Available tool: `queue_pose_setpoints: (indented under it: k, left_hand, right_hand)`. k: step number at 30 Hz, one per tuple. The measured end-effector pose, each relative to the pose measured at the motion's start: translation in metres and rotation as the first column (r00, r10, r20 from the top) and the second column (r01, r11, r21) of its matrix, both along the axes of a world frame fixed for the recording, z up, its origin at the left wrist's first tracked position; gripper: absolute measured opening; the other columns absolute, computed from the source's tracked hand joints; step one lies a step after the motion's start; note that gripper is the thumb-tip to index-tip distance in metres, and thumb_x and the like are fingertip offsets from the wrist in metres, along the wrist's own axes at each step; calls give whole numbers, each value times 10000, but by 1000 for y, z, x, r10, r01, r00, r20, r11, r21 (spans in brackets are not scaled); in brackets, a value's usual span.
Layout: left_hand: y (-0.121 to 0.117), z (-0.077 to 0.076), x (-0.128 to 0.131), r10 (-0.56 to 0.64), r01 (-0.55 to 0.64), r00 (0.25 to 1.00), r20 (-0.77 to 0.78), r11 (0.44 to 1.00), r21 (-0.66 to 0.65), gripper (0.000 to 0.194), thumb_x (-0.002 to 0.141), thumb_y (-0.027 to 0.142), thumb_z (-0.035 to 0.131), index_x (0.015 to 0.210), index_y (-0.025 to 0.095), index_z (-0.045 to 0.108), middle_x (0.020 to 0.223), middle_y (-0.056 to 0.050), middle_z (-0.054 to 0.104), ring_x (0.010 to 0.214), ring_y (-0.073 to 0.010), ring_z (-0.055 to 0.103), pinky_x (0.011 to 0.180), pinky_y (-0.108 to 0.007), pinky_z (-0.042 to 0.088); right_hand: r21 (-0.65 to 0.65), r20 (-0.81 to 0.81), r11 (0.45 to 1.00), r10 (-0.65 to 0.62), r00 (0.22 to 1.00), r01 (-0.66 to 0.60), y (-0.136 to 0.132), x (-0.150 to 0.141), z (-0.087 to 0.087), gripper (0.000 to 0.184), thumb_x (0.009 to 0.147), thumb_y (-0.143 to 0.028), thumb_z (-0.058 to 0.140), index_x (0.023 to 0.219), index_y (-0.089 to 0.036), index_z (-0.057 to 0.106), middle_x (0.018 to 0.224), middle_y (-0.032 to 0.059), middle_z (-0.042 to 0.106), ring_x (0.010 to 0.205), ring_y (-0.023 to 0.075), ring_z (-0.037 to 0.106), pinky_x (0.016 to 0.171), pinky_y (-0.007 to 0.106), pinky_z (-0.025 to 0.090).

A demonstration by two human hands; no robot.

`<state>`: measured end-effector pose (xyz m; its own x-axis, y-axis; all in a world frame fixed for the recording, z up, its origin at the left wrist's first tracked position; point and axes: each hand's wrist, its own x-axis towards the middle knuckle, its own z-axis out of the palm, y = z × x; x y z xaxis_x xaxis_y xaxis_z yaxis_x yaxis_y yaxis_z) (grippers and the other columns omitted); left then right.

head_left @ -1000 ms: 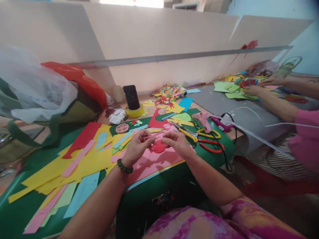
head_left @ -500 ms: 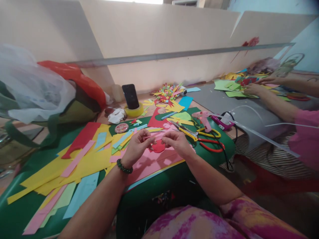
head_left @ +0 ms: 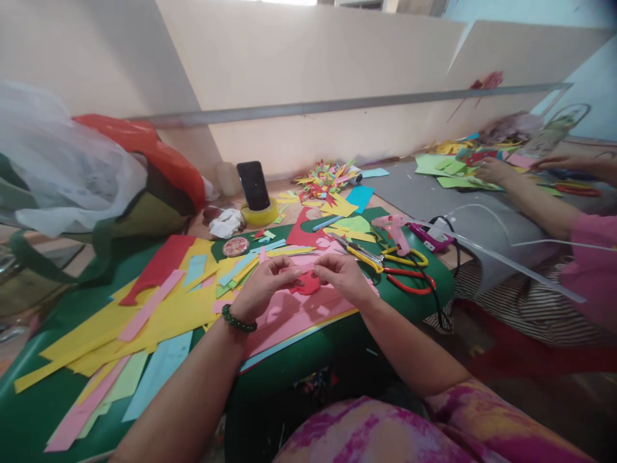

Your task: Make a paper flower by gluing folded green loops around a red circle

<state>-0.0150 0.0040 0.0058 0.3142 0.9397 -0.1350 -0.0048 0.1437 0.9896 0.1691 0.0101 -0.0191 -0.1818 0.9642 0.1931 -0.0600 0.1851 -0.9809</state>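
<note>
My left hand (head_left: 264, 286) and my right hand (head_left: 343, 275) meet over the pink paper sheet (head_left: 301, 308) on the green table (head_left: 38, 411). Both hands pinch a small red paper piece (head_left: 306, 283) between their fingertips, with a thin pink strip at the top. My left wrist wears a dark green bead bracelet (head_left: 240, 319). Yellow, pink and blue paper strips (head_left: 135, 321) lie to the left of my hands. Yellow-handled scissors (head_left: 380, 256) and red-handled scissors (head_left: 409, 283) lie just right of my right hand.
A pink glue gun (head_left: 393, 229) lies behind the scissors with its cable. A phone (head_left: 254, 186) stands in a yellow tape roll. A folded paper star (head_left: 325, 180) sits at the back. Plastic bags (head_left: 72, 173) pile at left. Another person's arms (head_left: 525, 193) work over papers at right.
My hands have lowered slightly with the red piece and my fingers have shifted on it. The other person's far hand has moved right.
</note>
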Motion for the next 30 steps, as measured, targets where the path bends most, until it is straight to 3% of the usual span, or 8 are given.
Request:
queue_pose_setpoints:
  k: [16,23,30]
  left_hand:
    - [-2,8,5,84,-82,995,-54,996,35,360,590,379,821,621,174,526,587,53,575,606,-107,588,652,-245,477]
    - [-1,7,3,71,-66,994,-78,996,64,318,602,351,810,625,172,549,601,35,609,614,-109,572,654,-245,462]
    - [-3,11,6,69,-57,990,-124,994,98,306,604,357,795,598,177,548,592,25,625,615,-124,581,663,-261,473]
  right_hand:
    - [59,69,998,-8,998,4,-3,1,-2,169,728,-330,653,694,-166,676,668,19,647,590,118,580,568,244,509]
    - [8,19,1000,29,999,-30,-1,2,-2,271,735,-428,659,664,-167,657,680,30,667,594,122,606,578,243,521]
    - [-5,84,1000,20,996,-20,-2,0,1,408,740,-549,654,633,-156,629,618,18,618,541,109,568,537,232,484]
